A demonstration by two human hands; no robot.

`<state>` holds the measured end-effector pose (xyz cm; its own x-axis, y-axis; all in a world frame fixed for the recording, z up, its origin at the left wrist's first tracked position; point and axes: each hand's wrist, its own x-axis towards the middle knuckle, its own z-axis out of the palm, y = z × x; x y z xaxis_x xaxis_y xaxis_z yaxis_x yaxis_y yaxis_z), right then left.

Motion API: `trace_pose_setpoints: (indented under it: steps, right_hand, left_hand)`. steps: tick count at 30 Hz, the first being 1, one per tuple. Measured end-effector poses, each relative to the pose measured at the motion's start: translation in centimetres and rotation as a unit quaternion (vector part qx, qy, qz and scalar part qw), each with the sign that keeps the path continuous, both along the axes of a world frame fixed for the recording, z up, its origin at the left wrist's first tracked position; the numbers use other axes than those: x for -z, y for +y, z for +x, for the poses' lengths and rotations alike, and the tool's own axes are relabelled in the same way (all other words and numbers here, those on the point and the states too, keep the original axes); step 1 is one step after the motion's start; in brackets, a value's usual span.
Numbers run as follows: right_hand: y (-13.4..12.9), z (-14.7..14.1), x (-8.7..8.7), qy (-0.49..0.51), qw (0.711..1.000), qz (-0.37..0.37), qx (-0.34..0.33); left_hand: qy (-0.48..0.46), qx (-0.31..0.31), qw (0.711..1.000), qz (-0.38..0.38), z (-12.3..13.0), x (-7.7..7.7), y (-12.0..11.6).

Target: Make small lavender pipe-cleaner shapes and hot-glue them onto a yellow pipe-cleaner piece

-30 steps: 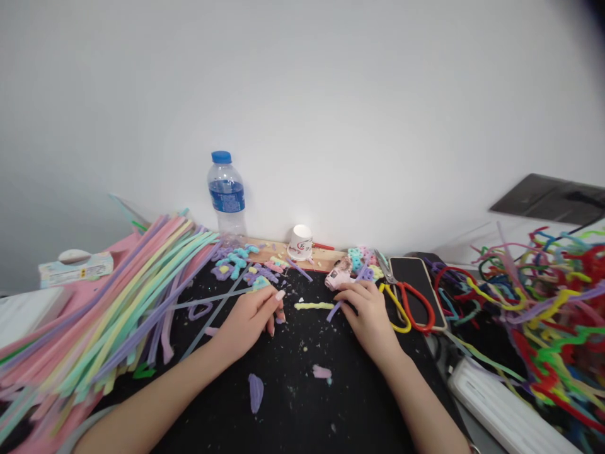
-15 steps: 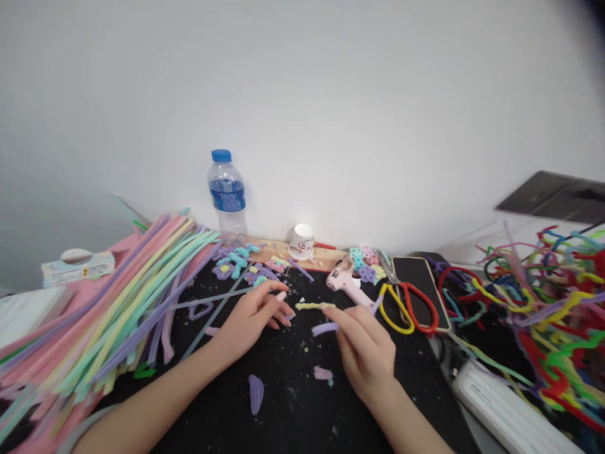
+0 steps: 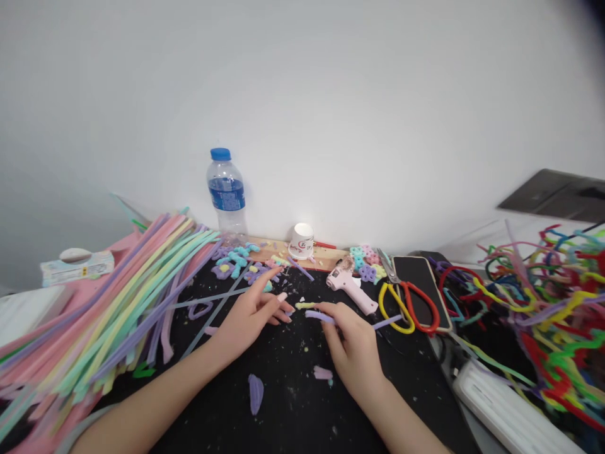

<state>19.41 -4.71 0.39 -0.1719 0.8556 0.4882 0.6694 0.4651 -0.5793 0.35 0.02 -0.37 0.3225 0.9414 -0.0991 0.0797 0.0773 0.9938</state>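
Note:
My left hand (image 3: 262, 306) hovers over the black mat with its fingers apart and nothing in it. Its index finger points toward the small craft pieces at the back. Closed around a purple pipe cleaner (image 3: 319, 316), my right hand (image 3: 347, 334) is just to the right. One end of the stem sticks out to the left, the other to the right toward the scissors. A short yellow piece (image 3: 305, 306) is at the right fingertips; whether it is gripped or only touched is unclear. A purple petal-shaped piece (image 3: 256, 395) and a pink scrap (image 3: 322, 373) lie nearer me.
Pastel pipe cleaners (image 3: 137, 302) are heaped at left, bright ones (image 3: 558, 328) at right. A bottle (image 3: 227, 195), a paper cup (image 3: 301, 241) and fuzzy flowers (image 3: 367, 271) stand or lie at the back. A pink glue gun (image 3: 352, 290), scissors (image 3: 420, 307) and a phone (image 3: 418, 277) lie right.
My right hand has moved left with the purple stem, closer to my left hand, uncovering the glue gun's handle. My left index finger has stretched out farther.

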Motion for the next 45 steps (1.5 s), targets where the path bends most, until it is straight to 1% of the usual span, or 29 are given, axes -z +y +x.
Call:
trace_pose_setpoints:
  steps: [2,5,10,13,17,24,29,33,37,39,41,45]
  right_hand:
    - [0.1,-0.1,0.1,-0.008,1.000,-0.008,0.007]
    - [0.1,-0.3,0.3,-0.014,0.999,-0.026,0.013]
    - [0.2,-0.6,0.9,-0.003,0.998,-0.053,-0.016]
    - [0.1,-0.7,0.8,-0.001,0.997,-0.059,-0.045]
    - [-0.1,-0.9,0.4,-0.004,0.993,-0.081,-0.080]
    - [-0.2,-1.0,0.3,0.015,0.993,-0.087,-0.080]
    - [-0.2,-1.0,0.2,0.006,0.993,-0.085,-0.086]
    - [-0.1,-0.9,0.4,-0.002,0.994,-0.085,-0.073]
    - [0.0,-0.7,0.8,-0.015,0.996,-0.076,-0.049]
    - [0.0,-0.7,1.0,-0.029,0.996,-0.075,-0.039]
    - [0.1,-0.7,1.0,-0.042,0.996,-0.076,-0.033]
    - [0.1,-0.8,1.0,-0.061,0.995,-0.078,-0.026]
  left_hand:
    - [-0.011,0.003,1.000,-0.003,0.1,0.0,0.0]
    - [-0.056,0.020,0.998,-0.025,0.2,0.0,-0.1]
    - [-0.108,0.049,0.990,-0.076,0.4,-0.5,-0.4]
    - [-0.112,0.059,0.987,-0.099,0.6,-0.7,-0.7]
    - [-0.103,0.058,0.988,-0.104,0.7,-0.9,-0.8]
    - [-0.102,0.051,0.988,-0.108,0.6,-0.8,-0.8]
    - [-0.094,0.053,0.988,-0.106,0.6,-0.8,-0.7]
    - [-0.084,0.024,0.993,-0.080,0.5,-0.8,-0.5]
    - [-0.072,-0.035,0.997,-0.022,0.2,-0.8,-0.1]
    - [-0.051,-0.048,0.998,0.005,0.1,-0.7,0.0]
    - [-0.031,-0.033,0.999,0.029,0.1,-0.5,0.1]
    - [0.004,0.021,0.998,0.060,0.3,0.0,-0.1]
